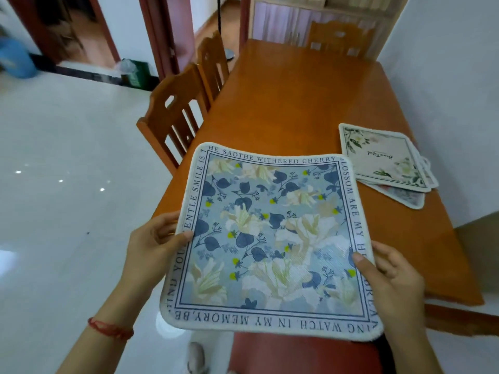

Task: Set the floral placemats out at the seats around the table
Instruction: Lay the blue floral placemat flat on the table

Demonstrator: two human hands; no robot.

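Observation:
A square blue floral placemat (270, 238) with a border of printed words hangs in the air over the near end of the wooden table (297, 103). My left hand (154, 247) grips its left edge, thumb on top. My right hand (391, 279) grips its right edge the same way. A small stack of other floral placemats (383, 157), a white one with green leaves on top, lies on the table's right side, fanned out slightly.
Two wooden chairs (172, 114) stand along the table's left side, and another chair (340, 36) at the far end. A red chair seat (297, 354) is right below the held mat. A white wall runs along the right; glossy white floor spreads to the left.

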